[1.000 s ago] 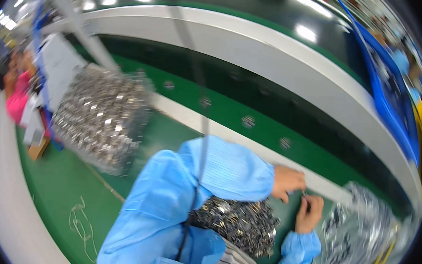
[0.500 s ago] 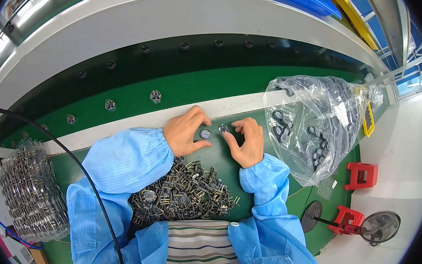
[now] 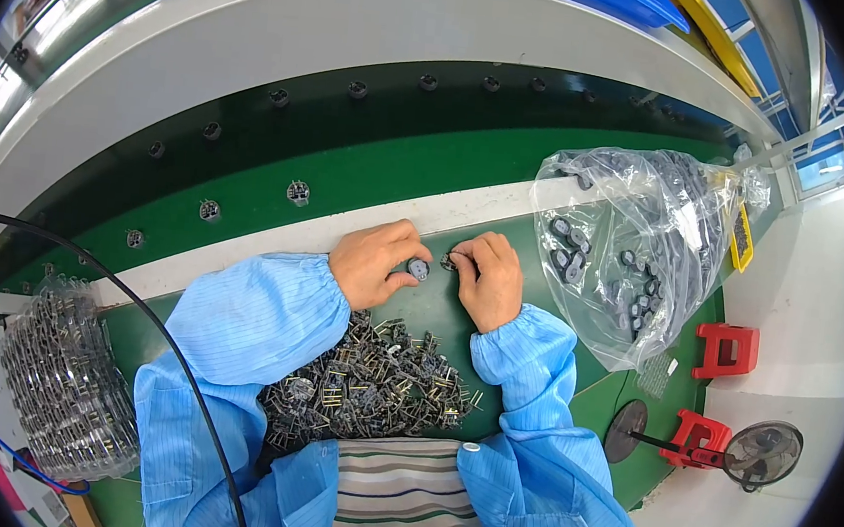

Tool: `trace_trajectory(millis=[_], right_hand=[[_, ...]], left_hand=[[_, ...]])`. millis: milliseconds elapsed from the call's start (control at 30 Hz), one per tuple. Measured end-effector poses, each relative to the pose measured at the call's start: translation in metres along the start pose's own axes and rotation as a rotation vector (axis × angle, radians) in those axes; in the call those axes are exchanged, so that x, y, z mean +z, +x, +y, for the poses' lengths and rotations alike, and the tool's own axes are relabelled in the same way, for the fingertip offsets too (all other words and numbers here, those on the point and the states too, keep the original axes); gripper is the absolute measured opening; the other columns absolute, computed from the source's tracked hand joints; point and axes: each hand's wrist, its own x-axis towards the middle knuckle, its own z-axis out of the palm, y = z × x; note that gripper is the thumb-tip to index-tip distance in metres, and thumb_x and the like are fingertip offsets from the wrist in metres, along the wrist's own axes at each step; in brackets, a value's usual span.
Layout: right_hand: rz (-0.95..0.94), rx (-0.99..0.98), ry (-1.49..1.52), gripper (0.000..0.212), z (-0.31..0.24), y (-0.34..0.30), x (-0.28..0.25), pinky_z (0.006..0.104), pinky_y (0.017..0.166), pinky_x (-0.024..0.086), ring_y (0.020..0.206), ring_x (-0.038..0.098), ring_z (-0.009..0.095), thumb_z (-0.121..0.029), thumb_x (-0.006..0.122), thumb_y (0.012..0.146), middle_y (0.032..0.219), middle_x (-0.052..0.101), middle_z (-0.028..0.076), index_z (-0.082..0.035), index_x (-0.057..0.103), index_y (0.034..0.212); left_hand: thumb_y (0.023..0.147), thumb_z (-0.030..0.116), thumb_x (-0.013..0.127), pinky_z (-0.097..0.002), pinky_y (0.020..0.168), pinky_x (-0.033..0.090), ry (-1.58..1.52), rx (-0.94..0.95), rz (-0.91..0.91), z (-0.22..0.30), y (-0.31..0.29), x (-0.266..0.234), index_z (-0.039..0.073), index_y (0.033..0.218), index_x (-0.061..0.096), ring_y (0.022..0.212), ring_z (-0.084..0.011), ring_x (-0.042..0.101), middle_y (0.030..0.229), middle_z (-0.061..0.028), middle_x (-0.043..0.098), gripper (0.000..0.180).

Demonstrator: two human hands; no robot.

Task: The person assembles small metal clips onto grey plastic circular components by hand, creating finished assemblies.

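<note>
My left hand (image 3: 374, 263) pinches a round dark-grey plastic cap (image 3: 418, 270) at its rim between thumb and fingers, just above the green bench. Close by on the right, my right hand (image 3: 493, 282) grips a small black pin component (image 3: 448, 262) in its fingertips; the fingers cover part of it. The two parts are a short gap apart. Between my forearms lies a heap of black components with metal pins (image 3: 371, 385).
A clear plastic bag (image 3: 609, 250) of dark round caps lies at the right. Beyond a pale rail, a green conveyor belt (image 3: 370, 174) carries spaced round parts. Stacked clear trays (image 3: 70, 383) stand at the left. A black cable (image 3: 129, 288) crosses in front of my left sleeve.
My left thumb and fingers have closed on the round cap, now tilted. My right fingers have drawn together around the pin component. Parts on the belt have shifted slightly left.
</note>
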Motion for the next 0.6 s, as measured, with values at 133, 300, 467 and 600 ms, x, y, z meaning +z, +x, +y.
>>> trace_trajectory(millis=[133,300,467,600], right_hand=[[0.007,-0.001,-0.014,0.009,0.004,-0.003,0.002,0.0427,0.074,0.044,0.087,0.060,0.030,-0.005,0.075,0.082,0.087,0.061,0.006,-0.008,0.069,0.087],[0.011,-0.003,0.009,0.011,0.006,-0.003,0.004,0.0423,0.074,0.043,0.085,0.059,0.029,-0.007,0.078,0.080,0.085,0.060,0.006,-0.009,0.069,0.086],[-0.030,0.124,0.186,0.011,0.011,-0.006,0.005,0.0396,0.075,0.043,0.084,0.061,0.026,-0.008,0.082,0.079,0.086,0.064,0.004,-0.009,0.073,0.085],[-0.122,0.178,0.516,0.009,-0.001,0.000,0.001,0.0342,0.079,0.048,0.092,0.065,0.022,-0.006,0.082,0.083,0.092,0.070,0.004,-0.005,0.074,0.087]], left_hand=[[0.079,0.022,0.086,-0.0413,0.085,0.054,0.006,0.089,-0.021,0.013,0.003,-0.011,0.009,0.115,0.066,0.104,-0.0291,0.065,0.111,-0.0053,0.059,0.043],[0.079,0.022,0.086,-0.0429,0.088,0.054,0.035,-0.061,0.007,0.015,0.003,0.000,0.010,0.119,0.065,0.108,-0.0307,0.064,0.115,-0.0079,0.059,0.047],[0.075,0.026,0.089,-0.0437,0.087,0.054,-0.007,0.148,-0.027,0.003,0.004,-0.001,0.009,0.116,0.063,0.106,-0.0321,0.064,0.117,-0.0093,0.059,0.051],[0.076,0.025,0.090,-0.0435,0.085,0.054,-0.076,-0.039,0.045,0.012,0.005,-0.004,0.009,0.104,0.065,0.102,-0.0319,0.064,0.111,-0.0072,0.058,0.041]])
